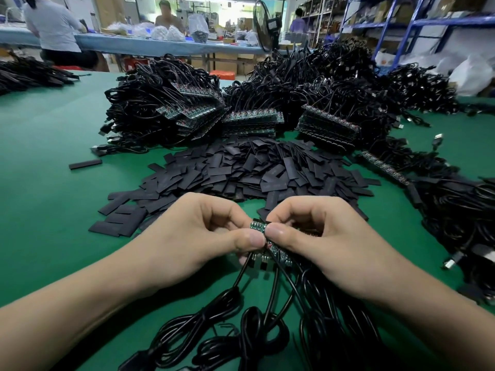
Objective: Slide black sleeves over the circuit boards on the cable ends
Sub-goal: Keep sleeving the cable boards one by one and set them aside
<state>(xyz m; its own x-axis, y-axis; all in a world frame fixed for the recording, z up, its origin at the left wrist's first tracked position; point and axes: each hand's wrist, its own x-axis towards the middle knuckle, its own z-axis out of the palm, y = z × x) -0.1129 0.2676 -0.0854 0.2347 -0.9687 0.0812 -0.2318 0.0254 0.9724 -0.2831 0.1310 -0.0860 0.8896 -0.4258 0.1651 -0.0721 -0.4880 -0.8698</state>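
A strip of small green circuit boards (258, 226) sits between my two hands near the table's front. My left hand (198, 234) pinches the strip with thumb and fingers from the left. My right hand (318, 236) pinches it from the right, thumb on top. Black cables (270, 290) hang from the boards toward me and coil on the green table (53, 210). A heap of flat black sleeves (241, 170) lies just beyond my hands. Whether a sleeve is in my fingers is hidden.
Stacks of board strips with bundled cables (166, 108) stand behind the sleeve heap, with more cable piles (455, 210) at the right. One loose sleeve (85, 164) lies at the left. People work at a far table (134, 44); a fan (263, 25) and blue shelves stand behind.
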